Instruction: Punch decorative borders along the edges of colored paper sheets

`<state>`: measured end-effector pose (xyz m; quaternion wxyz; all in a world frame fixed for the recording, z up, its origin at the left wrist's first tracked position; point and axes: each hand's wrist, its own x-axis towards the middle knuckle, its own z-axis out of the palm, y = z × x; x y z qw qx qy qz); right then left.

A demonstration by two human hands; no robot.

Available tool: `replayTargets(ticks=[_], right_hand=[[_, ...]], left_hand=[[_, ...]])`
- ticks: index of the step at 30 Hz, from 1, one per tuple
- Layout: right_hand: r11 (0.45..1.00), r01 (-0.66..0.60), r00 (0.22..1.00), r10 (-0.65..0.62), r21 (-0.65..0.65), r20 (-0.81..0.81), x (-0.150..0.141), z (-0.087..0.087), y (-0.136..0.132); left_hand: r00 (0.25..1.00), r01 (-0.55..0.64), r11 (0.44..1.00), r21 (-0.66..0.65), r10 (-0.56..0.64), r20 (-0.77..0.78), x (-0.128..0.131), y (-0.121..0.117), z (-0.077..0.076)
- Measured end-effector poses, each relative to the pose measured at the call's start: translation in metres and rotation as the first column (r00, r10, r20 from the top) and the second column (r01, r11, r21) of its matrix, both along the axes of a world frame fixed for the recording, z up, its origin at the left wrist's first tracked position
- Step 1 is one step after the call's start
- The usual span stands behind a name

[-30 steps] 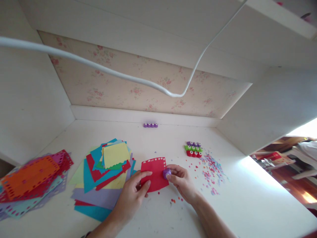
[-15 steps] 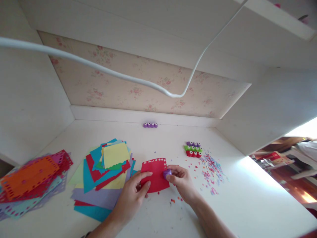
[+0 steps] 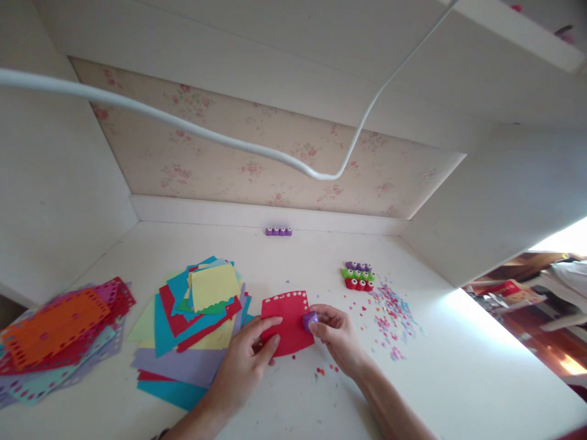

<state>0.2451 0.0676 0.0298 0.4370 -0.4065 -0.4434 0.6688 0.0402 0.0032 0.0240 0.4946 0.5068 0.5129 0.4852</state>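
I see very little shift on my head feed over the last second: the red sheet point(image 3: 287, 336) tips by a hair, its lower right corner sitting slightly farther out than at the start, while the small purple punch point(image 3: 310, 321) stays at practically the same spot on the sheet's right edge. I can make out no new hole since then, so I judge the tool is being set or pressed here rather than carried along the edge. The left hand point(image 3: 245, 354) has the sheet pinched by its left side, thumb and forefinger showing on top; the right hand point(image 3: 339, 339) is closed narrowly around the punch, thumb on its near side. Whether the punch is squeezed down, I cannot tell. Small cut-outs run along the sheet's far edge and begin down the right one, above the punch. The sheet is in front of me, between both hands, over the white tabletop point(image 3: 275, 409). Just left of it I have a stack of coloured paper point(image 3: 215, 287); to the right, a cluster of punches point(image 3: 359, 276) and scattered confetti point(image 3: 394, 311). Farther back, a row of purple punches point(image 3: 276, 231) stands near the wall.
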Motion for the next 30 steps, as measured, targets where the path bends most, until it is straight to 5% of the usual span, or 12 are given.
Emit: replayTargets(ticks=[30], right_hand=[[0.999, 0.032, 0.999, -0.033, 0.029, 0.034, -0.0012, -0.0022, 0.0004]], left_hand=[[1.0, -0.007, 1.0, 0.002, 0.007, -0.017, -0.0003, -0.0005, -0.0008]])
